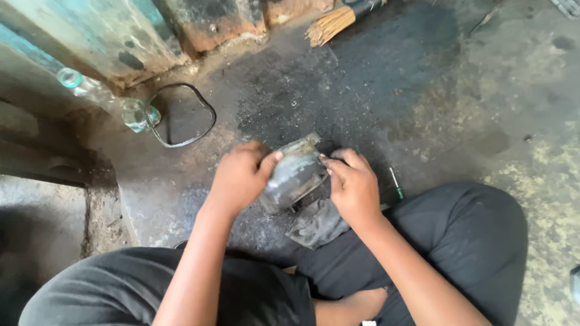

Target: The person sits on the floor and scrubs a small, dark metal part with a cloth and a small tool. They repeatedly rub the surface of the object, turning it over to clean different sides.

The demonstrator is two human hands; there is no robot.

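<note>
While the person sits cross-legged on the stained, sooty concrete floor (435,90), both hands grip a grimy grey metal cylinder-shaped housing (294,175) at the centre of the frame, tilted with one end toward the upper right. The left hand (240,178) is clamped round its lower left side, thumb pressed on top; the right hand (353,184) closes on its right edge with fingertips pinching the rim, seemingly to steady it from both sides. Under it lies a crumpled dark grey rag (317,223), probably catching grease. Just right of the right hand rests a thin green-handled screwdriver (396,184). At the upper left lie a clear plastic bottle with a green cap (103,96) and a black rubber ring (181,115). A straw-bristled brush (332,23) lies at the top centre.
</note>
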